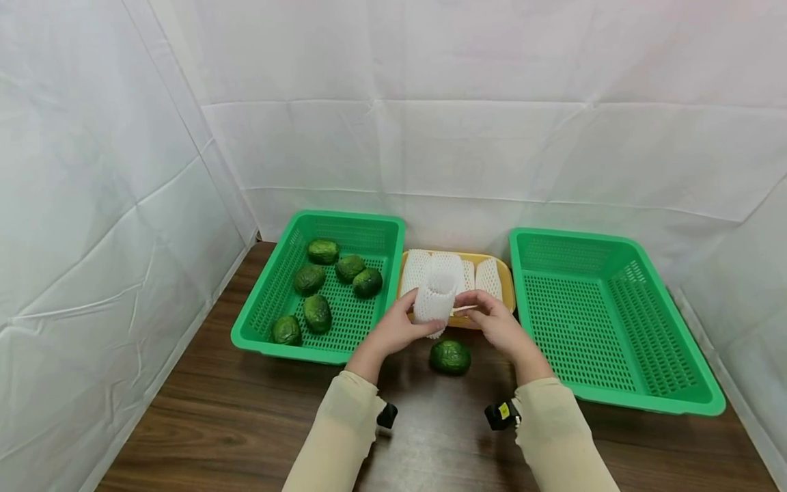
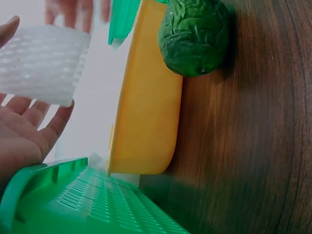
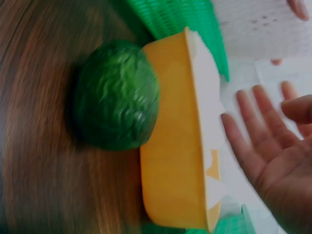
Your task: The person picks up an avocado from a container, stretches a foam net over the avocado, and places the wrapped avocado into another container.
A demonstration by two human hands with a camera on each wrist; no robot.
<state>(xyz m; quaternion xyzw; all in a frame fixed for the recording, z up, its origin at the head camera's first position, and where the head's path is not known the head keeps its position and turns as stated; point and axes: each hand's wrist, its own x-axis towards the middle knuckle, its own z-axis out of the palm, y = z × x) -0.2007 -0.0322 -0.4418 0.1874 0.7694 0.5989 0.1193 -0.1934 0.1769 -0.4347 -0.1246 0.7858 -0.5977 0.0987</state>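
Note:
In the head view my left hand [image 1: 396, 329] grips a white foam net sleeve [image 1: 434, 306], thumb at the front and fingers around its left side. The sleeve stands upright over the front of a yellow tray [image 1: 507, 285], its upper end showing a round opening. My right hand [image 1: 499, 331] is just right of the sleeve; in the right wrist view its fingers [image 3: 265, 119] spread loosely, apart from the sleeve, with nothing held. Below the hands, a wrinkled dark green avocado [image 1: 450, 357] lies on the table in front of the tray.
Several more foam net sleeves [image 1: 488, 277] lie in the yellow tray. To its left, a green basket [image 1: 246, 335] holds several avocados [image 1: 317, 313]. Another green basket [image 1: 578, 328] stands on the right. White sheeting [image 1: 443, 150] hangs behind the wooden table [image 1: 203, 424].

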